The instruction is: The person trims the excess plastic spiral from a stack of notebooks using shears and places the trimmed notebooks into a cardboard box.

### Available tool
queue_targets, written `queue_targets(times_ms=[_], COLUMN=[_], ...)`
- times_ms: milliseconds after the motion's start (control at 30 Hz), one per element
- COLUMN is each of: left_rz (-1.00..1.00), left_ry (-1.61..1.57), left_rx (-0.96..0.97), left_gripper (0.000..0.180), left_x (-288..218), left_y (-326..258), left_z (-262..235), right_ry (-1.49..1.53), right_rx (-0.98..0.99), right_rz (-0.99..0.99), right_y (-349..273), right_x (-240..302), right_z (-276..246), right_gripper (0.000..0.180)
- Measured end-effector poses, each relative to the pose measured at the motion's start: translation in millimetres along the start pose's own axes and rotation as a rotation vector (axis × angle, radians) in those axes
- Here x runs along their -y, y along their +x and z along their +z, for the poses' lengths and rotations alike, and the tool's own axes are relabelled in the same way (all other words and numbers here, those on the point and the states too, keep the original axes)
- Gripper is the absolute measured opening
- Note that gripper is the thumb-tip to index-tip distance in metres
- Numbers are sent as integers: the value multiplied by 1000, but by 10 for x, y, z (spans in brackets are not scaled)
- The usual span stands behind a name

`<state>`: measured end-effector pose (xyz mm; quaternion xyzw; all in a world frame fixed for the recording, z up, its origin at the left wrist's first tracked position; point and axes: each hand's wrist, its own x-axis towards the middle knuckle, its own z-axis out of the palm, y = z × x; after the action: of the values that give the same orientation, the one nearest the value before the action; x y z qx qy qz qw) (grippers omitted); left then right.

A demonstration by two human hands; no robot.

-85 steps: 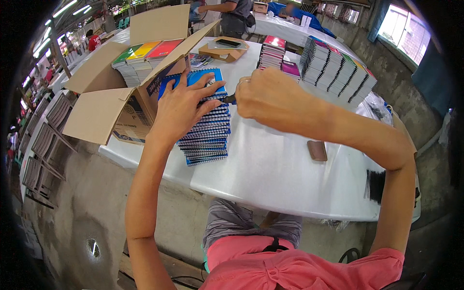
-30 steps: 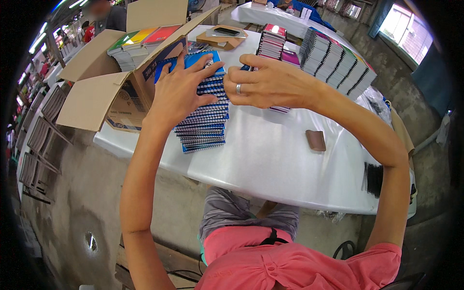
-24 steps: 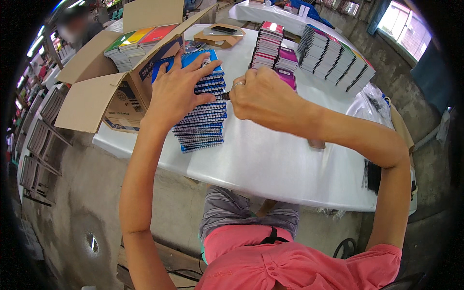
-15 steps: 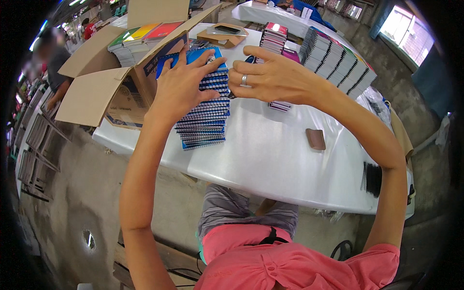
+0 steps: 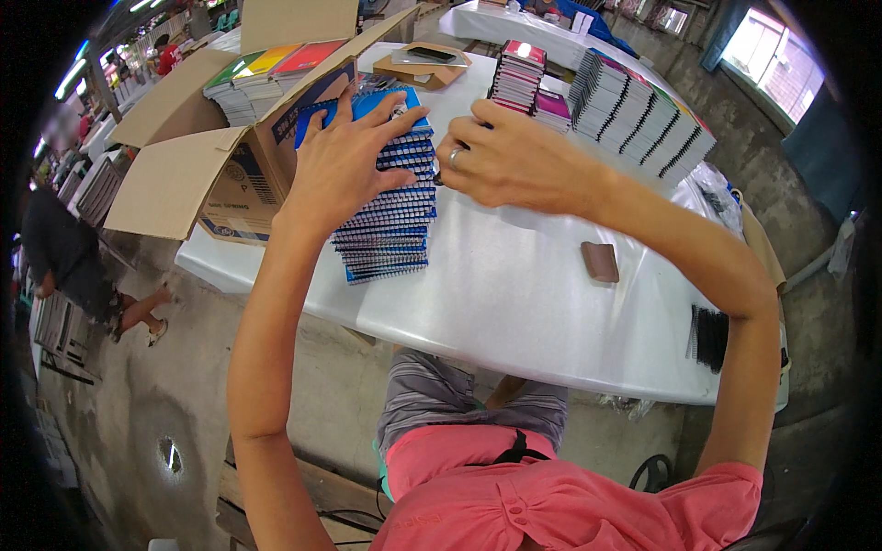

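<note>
A fanned stack of blue spiral notebooks (image 5: 390, 230) lies on the white table (image 5: 514, 303). My left hand (image 5: 344, 156) rests flat on top of the stack, fingers spread. My right hand (image 5: 510, 161), a ring on one finger, is curled at the stack's right edge, fingertips against the spiral bindings. Whether it pinches anything I cannot tell.
An open cardboard box (image 5: 211, 156) with coloured notebooks stands left of the stack. Behind are a pink-topped notebook pile (image 5: 519, 73), a long row of notebooks (image 5: 643, 115) and a small box with a phone (image 5: 423, 64). A brown wallet (image 5: 599, 262) lies right. A person (image 5: 64, 257) crouches far left.
My right hand has gone back and forth between the far piles and the blue stack's edge; it is now curled at the bindings. My left hand stayed on the stack.
</note>
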<state>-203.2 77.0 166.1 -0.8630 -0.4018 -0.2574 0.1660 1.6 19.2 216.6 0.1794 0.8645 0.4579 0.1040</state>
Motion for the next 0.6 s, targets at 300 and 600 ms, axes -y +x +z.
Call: queue_targets(times_ms=[300,600], left_rz=[4,4], left_ry=[-14,0], left_rx=[-43,-32], left_gripper=[76,75], left_x=[5,5], left_y=[1,11], left_z=[52,60], right_ry=[83,-49], right_rx=[-135,-181], right_rz=[38,-133], right_y=[-20,-67], right_x=[-124,-92], right_z=[-50,158], right_gripper=[20,19])
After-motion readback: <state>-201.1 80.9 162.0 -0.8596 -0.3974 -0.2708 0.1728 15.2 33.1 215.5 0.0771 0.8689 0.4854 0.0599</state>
